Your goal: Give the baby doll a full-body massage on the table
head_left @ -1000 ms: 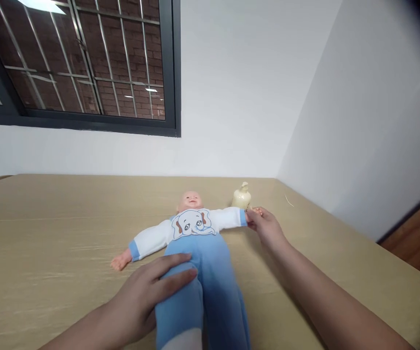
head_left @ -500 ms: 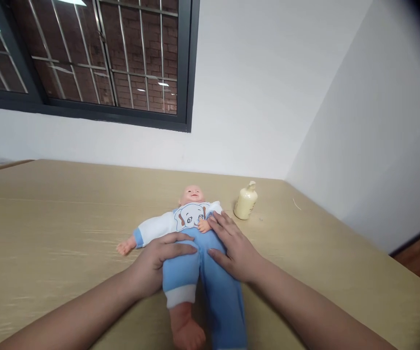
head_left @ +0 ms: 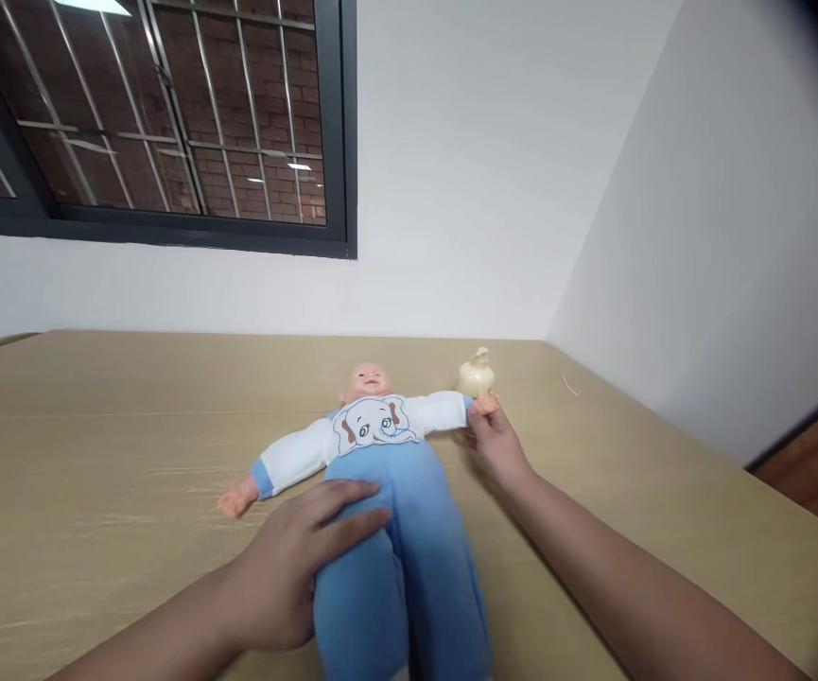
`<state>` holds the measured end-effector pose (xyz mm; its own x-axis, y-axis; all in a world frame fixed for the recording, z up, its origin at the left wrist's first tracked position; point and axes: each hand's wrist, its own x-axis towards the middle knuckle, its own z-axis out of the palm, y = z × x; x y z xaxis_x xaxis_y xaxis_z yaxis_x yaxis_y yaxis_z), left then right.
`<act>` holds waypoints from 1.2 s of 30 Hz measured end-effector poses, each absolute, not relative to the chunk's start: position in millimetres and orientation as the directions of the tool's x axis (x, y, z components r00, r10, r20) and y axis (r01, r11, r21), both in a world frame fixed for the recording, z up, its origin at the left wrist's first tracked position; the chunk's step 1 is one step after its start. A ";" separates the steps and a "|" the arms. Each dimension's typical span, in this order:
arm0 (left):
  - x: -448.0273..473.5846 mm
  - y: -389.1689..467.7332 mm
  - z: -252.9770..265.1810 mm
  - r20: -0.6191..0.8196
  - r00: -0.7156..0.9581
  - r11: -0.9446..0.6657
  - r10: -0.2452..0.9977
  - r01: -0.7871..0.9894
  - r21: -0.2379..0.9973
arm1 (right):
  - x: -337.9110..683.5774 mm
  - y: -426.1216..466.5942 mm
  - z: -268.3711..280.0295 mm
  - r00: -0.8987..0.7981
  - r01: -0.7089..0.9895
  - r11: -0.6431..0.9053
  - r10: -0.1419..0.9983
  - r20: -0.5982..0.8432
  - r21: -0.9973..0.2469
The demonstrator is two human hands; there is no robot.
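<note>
A baby doll (head_left: 376, 430) lies on its back on the wooden table, its head towards the wall. It wears a white top with an elephant print and blue trousers (head_left: 426, 530). My left hand (head_left: 295, 558) is closed round the doll's upper leg on the left, thumb and fingers over the thigh. With my right hand (head_left: 499, 449) I hold the doll's small hand at the cuff, and that arm is stretched out to the right. Just behind it stands a cream pump bottle (head_left: 477, 374), its lower part hidden by the doll's arm and hand.
The wooden table (head_left: 131, 407) reaches back to a white wall (head_left: 443, 189). A barred window (head_left: 188, 113) with a dark frame is at the upper left. A thin pale strand (head_left: 569, 385) lies on the table to the right of the bottle.
My right hand has left the doll's hip and taken its hand, drawing the arm from the belly out to the right. The doll's left-side leg, bent before, now lies straighter under my left hand.
</note>
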<state>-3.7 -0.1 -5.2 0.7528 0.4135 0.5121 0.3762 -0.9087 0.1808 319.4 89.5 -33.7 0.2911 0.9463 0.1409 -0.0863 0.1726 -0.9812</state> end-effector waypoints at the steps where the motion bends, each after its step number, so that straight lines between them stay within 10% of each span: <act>1: -3.5 -0.9 -7.5 0.498 0.770 -0.914 0.399 0.376 0.151 | 322.4 92.4 -34.5 0.278 -0.180 0.077 0.960 0.024 -0.981; 8: 0.9 -8.4 -14.2 0.426 0.846 -0.932 0.319 0.361 -0.018 | 334.0 101.5 -37.6 0.176 -0.449 -0.174 0.945 -0.277 -0.877; 14: -3.5 3.2 -12.0 0.562 0.732 -0.917 0.385 0.372 0.143 | 324.2 85.6 -27.9 0.315 0.109 0.204 0.921 0.228 -0.973; 19: -3.6 20.7 -10.5 0.568 0.615 -0.828 0.547 0.299 0.473 | 291.6 55.3 -21.0 -0.036 0.609 0.507 0.786 0.617 -0.610; 26: 2.7 32.6 -13.3 0.591 0.581 -0.792 0.560 0.167 0.587 | 286.8 47.3 -16.8 -0.556 0.697 0.684 0.705 0.441 -0.214; 36: -2.6 18.9 -3.1 0.541 0.641 -0.821 0.544 0.276 0.499 | 295.2 52.3 -25.6 -0.388 0.658 0.630 0.753 0.531 -0.412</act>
